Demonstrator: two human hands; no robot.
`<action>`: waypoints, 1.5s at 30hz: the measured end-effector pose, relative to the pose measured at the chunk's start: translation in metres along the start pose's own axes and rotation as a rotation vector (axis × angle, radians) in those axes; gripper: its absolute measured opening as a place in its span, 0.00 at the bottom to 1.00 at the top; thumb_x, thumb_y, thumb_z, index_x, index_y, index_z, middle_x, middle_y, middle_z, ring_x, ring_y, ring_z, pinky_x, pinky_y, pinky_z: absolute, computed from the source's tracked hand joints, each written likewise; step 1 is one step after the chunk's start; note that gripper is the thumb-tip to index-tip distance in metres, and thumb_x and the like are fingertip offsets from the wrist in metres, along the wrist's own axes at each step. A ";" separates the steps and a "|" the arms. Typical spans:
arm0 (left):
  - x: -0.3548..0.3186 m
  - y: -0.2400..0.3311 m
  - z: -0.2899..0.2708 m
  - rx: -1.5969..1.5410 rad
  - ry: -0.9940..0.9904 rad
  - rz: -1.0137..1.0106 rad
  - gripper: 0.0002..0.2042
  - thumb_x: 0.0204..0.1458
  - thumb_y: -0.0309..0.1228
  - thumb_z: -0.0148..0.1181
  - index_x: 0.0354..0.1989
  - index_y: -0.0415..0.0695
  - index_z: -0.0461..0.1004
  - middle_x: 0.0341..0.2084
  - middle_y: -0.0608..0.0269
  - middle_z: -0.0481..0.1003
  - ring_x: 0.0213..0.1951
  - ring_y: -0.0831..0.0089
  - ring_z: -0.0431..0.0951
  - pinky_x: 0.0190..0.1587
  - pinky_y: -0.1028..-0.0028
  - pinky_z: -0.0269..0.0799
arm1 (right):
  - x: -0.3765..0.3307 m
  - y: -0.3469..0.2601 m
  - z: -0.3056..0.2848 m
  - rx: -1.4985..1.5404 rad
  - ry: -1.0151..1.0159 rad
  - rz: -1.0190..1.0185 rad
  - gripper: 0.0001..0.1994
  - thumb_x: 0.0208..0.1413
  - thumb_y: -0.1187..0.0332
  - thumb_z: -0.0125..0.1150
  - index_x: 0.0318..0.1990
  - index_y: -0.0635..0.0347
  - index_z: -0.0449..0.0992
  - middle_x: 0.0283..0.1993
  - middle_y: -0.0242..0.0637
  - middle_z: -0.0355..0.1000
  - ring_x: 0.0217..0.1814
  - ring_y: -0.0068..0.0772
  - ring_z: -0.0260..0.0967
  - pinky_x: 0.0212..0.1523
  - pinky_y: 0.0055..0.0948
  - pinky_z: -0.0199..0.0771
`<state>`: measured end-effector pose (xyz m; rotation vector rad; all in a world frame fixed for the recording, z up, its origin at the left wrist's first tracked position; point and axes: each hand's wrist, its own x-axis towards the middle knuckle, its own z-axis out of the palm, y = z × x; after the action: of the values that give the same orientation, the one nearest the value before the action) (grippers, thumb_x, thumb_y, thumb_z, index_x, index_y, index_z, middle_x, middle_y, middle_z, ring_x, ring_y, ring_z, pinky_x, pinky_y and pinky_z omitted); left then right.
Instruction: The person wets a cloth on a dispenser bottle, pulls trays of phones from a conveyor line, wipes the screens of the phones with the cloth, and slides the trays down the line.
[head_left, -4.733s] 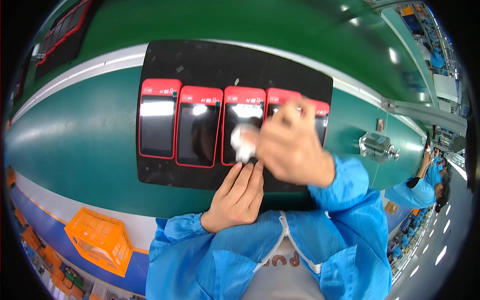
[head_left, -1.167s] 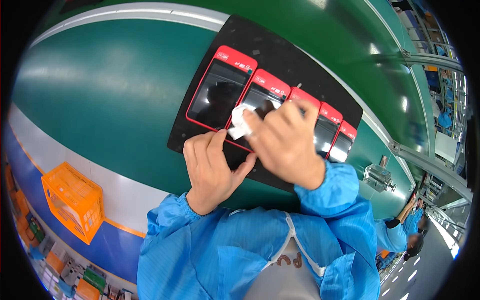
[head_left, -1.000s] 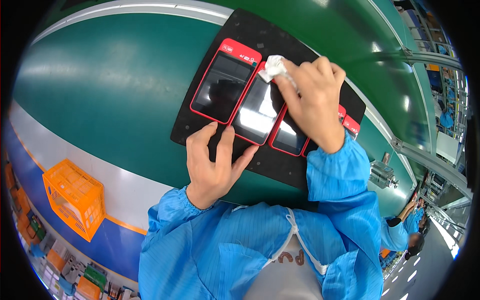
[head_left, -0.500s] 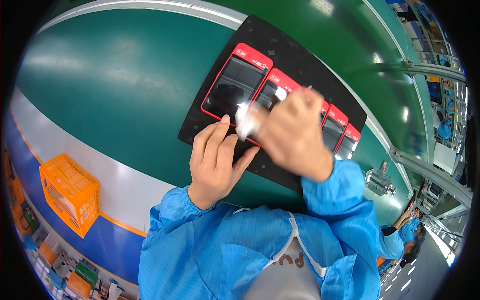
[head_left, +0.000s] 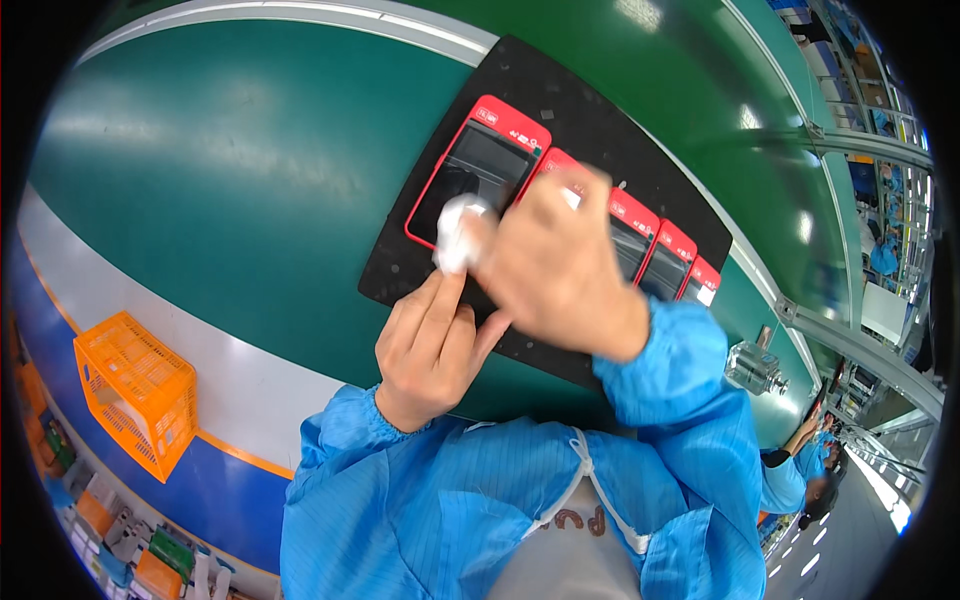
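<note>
A row of several red-framed devices with dark glossy screens lies on a black mat. My right hand, somewhat blurred, grips a crumpled white wipe. The wipe is over the near lower part of the leftmost red-framed device. My left hand rests at the mat's near edge, fingers stretched out, fingertips close to the wipe and that device's lower edge. Whether they touch the device is hidden by the wipe. Behind my right hand, the second red-framed device is mostly covered.
The mat lies on a green table. A clear bottle stands on the right side. An orange plastic crate is at lower left, beyond the table edge. Another person's blue sleeve shows at far right.
My right hand has moved left with the white wipe, from the gap between the first two devices onto the leftmost one's lower part. My left hand stays nearly in place.
</note>
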<state>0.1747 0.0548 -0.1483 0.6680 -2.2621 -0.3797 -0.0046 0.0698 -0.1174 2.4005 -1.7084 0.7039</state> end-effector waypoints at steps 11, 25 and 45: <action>0.007 -0.001 0.000 -0.047 0.053 -0.061 0.20 0.34 0.29 0.80 0.35 0.32 0.79 0.38 0.44 0.80 0.38 0.54 0.83 0.39 0.68 0.82 | 0.012 0.005 -0.005 0.051 -0.004 0.066 0.10 0.45 0.69 0.64 0.37 0.60 0.80 0.20 0.27 0.61 0.28 0.29 0.61 0.41 0.39 0.60; 0.003 -0.005 0.000 -0.057 0.086 -0.011 0.14 0.40 0.26 0.75 0.34 0.34 0.81 0.39 0.49 0.80 0.36 0.59 0.81 0.34 0.71 0.79 | 0.052 0.058 0.005 -0.106 0.079 0.151 0.08 0.50 0.68 0.61 0.37 0.57 0.81 0.20 0.31 0.68 0.31 0.36 0.64 0.41 0.42 0.57; -0.004 -0.007 -0.015 -0.286 0.401 0.189 0.11 0.42 0.29 0.70 0.23 0.35 0.75 0.17 0.56 0.73 0.17 0.69 0.71 0.16 0.76 0.63 | 0.053 0.040 -0.001 -0.068 -0.023 0.075 0.12 0.50 0.69 0.66 0.43 0.57 0.82 0.25 0.32 0.66 0.33 0.36 0.62 0.44 0.39 0.56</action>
<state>0.1905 0.0507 -0.1435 0.3413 -1.8247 -0.4239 -0.0279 0.0098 -0.1008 2.3194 -1.8093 0.6190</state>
